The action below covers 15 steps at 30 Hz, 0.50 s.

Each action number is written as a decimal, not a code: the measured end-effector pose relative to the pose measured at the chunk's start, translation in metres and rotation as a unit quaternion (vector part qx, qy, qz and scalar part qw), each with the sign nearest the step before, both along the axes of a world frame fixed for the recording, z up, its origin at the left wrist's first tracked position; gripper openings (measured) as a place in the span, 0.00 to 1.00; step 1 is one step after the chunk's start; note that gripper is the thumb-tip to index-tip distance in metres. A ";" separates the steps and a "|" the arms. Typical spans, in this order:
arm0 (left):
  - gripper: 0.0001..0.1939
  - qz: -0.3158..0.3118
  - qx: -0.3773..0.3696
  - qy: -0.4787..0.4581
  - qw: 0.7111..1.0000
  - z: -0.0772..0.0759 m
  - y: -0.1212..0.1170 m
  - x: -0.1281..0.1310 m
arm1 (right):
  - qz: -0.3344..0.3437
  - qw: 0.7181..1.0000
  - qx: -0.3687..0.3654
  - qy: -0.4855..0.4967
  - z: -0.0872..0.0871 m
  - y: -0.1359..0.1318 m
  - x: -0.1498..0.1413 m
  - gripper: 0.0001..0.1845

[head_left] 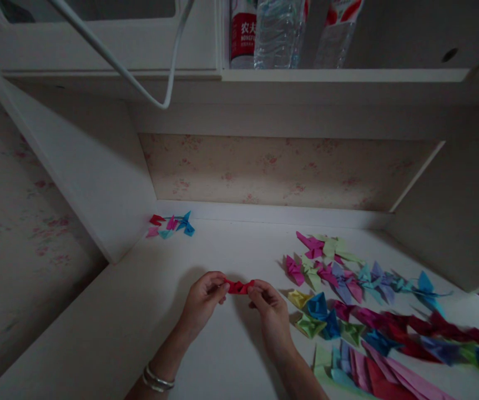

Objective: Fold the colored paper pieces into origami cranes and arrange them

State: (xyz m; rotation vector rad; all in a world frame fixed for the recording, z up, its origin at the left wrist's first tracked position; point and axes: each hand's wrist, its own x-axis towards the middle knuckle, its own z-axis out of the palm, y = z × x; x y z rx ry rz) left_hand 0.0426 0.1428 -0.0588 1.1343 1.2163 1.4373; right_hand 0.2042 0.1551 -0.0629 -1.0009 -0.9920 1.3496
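Note:
A small piece of folded red paper (pixel 239 287) is held up between my two hands, above the white desk. My left hand (pixel 206 294) pinches its left end between thumb and fingers. At its right end, my right hand (pixel 267 305) grips it the same way. The paper looks like a narrow strip with creases in its middle; its ends are hidden under my fingertips. To the right of my right hand lie folded paper pieces, the nearest being a yellow one (pixel 298 299) and a green one (pixel 309 326).
Rows of colourful folded paper, among them a blue piece (pixel 317 306) and long pink strips (pixel 406 372), cover the right side of the desk (pixel 110 339). A small paper cluster (pixel 186 224) lies at the back left. Overhead, a shelf holds plastic bottles (pixel 278 36); a white cable (pixel 114 61) hangs down.

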 end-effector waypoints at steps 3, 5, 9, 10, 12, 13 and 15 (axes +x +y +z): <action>0.15 -0.002 0.000 0.001 1.000 -0.001 0.000 -0.001 | 0.002 1.000 0.000 0.001 -0.002 0.000 0.000 0.15; 0.15 -0.003 0.004 0.002 1.000 -0.003 0.001 -0.001 | 0.007 1.000 0.002 0.001 -0.003 0.001 0.000 0.15; 0.14 -0.006 0.007 0.001 1.000 -0.003 0.001 -0.001 | 0.008 1.000 0.004 0.002 -0.005 0.002 0.001 0.14; 0.14 -0.005 0.007 0.000 1.000 -0.002 0.001 -0.001 | 0.008 1.000 0.004 0.004 -0.006 0.002 0.001 0.14; 0.15 -0.002 0.004 0.000 1.000 -0.001 0.001 0.000 | 0.009 1.000 0.003 0.006 -0.006 0.002 0.001 0.14; 0.15 0.000 0.002 0.000 1.000 0.000 0.000 0.000 | 0.008 1.000 0.003 0.006 -0.006 0.002 0.000 0.13; 0.16 -0.001 -0.002 0.003 1.000 0.002 0.000 0.001 | 0.004 1.000 0.000 0.004 -0.007 0.002 0.000 0.14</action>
